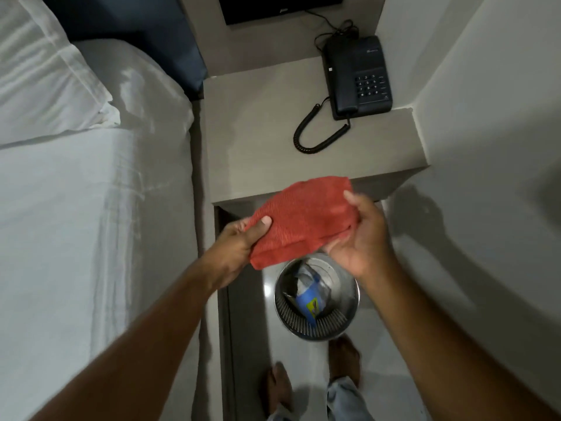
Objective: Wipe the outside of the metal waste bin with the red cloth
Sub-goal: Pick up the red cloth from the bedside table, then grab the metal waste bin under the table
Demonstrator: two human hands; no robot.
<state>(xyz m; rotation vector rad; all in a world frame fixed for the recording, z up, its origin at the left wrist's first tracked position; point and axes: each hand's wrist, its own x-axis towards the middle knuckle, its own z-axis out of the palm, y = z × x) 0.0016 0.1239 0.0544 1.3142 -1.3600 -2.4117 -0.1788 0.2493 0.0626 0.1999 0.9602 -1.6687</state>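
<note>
A folded red cloth (303, 218) is held in the air between both hands, above the front edge of the bedside table. My left hand (238, 244) pinches its left end with the thumb on top. My right hand (362, 235) cups its right end from below. Straight under the cloth, on the floor, stands the round metal waste bin (283, 302) with a slotted wall. It holds crumpled paper and a blue wrapper. Neither hand touches the bin.
A grey bedside table (258, 141) carries a black corded telephone (358, 75). A bed with white sheets (76, 223) fills the left side. A white wall (491, 147) closes the right. My bare feet (279, 387) stand on the floor just before the bin.
</note>
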